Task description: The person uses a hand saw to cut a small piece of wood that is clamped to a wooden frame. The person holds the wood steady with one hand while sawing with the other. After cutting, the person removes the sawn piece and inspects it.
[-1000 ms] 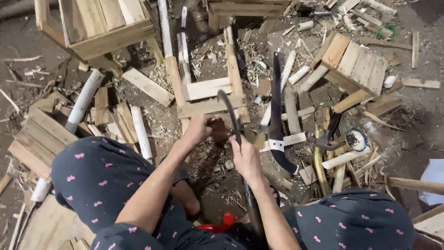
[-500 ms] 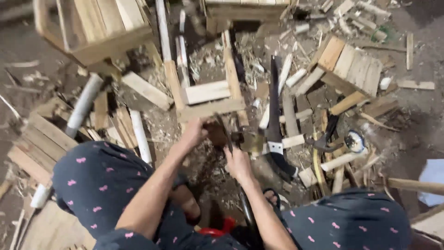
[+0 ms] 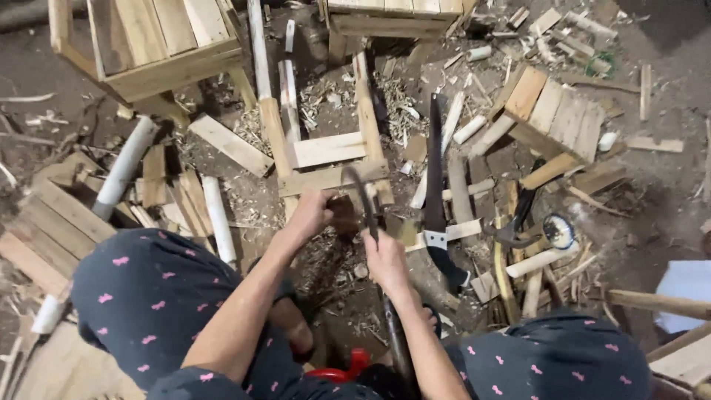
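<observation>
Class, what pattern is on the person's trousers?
The trousers are dark navy with small pink marks; the head view shows it.

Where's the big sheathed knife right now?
In the head view, the knife lies on the ground just right of the right hand, pointing away, among wood offcuts.

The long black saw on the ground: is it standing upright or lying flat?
Lying flat: the saw rests lengthwise on wood scraps, untouched.

1 view only, from a head-worn camera. Looks steeply down and forward over both knees onto the ground (image 3: 652,215). Sits close: forearms rise from the bottom edge, left hand (image 3: 311,215) and right hand (image 3: 385,259) near frame centre. Takes in a wooden crate (image 3: 159,44) at top left and scattered planks beyond.
</observation>
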